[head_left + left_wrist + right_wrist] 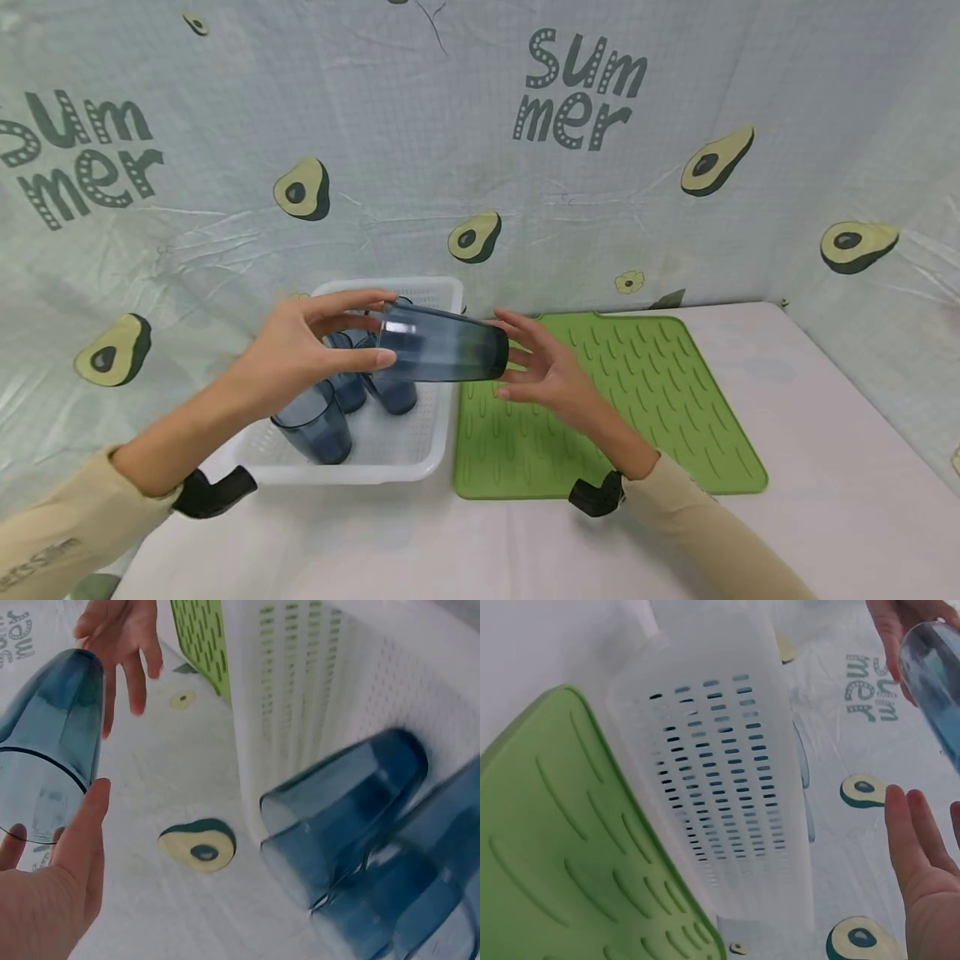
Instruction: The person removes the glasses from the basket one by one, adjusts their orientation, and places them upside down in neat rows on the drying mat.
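A blue tinted drinking glass [446, 343] lies nearly sideways in the air, its mouth to the left and its dark base to the right. My left hand [296, 354] grips it at the mouth end, thumb on the near side and fingers on the far side. Just off the base is my right hand [553, 375], its fingers spread; the right wrist view shows a gap between fingertips [895, 796] and the glass. Below and behind the left hand, several more blue glasses [318, 429] lie in a white basket [405, 472].
Right of the basket, a green ridged drying mat [637, 400] lies on the white-covered table [465, 550]. The basket's slotted wall [720, 772] stands beside the mat's edge. A curtain [405, 125] printed with avocados hangs behind the table.
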The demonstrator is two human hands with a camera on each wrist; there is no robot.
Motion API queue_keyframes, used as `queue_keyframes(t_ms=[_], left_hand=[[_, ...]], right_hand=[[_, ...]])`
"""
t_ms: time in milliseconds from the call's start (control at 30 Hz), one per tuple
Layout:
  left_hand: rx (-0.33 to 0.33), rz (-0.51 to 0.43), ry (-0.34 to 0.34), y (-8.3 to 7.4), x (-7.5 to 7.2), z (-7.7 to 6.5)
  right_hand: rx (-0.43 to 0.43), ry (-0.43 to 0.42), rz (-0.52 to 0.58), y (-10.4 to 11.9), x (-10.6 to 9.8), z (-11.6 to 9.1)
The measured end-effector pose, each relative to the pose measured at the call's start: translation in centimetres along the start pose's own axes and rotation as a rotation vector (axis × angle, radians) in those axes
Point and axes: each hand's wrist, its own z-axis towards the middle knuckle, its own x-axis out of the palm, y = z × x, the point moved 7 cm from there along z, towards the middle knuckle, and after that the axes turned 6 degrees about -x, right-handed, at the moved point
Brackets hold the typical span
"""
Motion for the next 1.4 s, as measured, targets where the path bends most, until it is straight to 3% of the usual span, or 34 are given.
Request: queue_keyframes(t_ms=[167, 400, 533, 667, 767, 867, 1067, 1200, 1400], left_hand=[[-0.032, -0.184, 0.060, 1.5, 1.9, 0.0], [-0.029, -0.572, 0.212, 3.5, 4.6, 0.3], [-0.021, -0.789, 0.219, 4.4, 6.2, 0.6], [0.008, -0.899, 0.197, 4.5, 7.1, 0.6], [0.048, -0.934, 0.244, 4.1, 7.6, 0.6], [0.087, -0.901, 0.281, 3.8, 7.8, 0.7], [0.145, -0.656, 0.277, 3.5, 7.5, 0.5], [0.236, -0.380, 0.243, 2.9, 6.7, 0.3], [0.364, 0.089, 0.119, 2.2, 4.4, -0.4]], right_hand=[[-0.087, 0.029, 0.048, -0.1, 1.3, 0.5], [-0.227, 0.028, 0.225, 0.9, 2.3, 0.7], [-0.244, -0.019, 0.246, 1.7, 2.6, 1.2], [-0.283, -0.020, 0.241, 2.6, 2.9, 1.8], [-0.340, 0.007, 0.255, 3.3, 3.2, 2.0], [-0.368, -0.001, 0.281, 3.7, 3.2, 2.1], [-0.346, -0.048, 0.324, 4.2, 2.7, 2.4], [-0.345, -0.035, 0.306, 4.8, 2.8, 2.7], [-0.340, -0.030, 0.243, 5.9, 2.1, 3.2]])
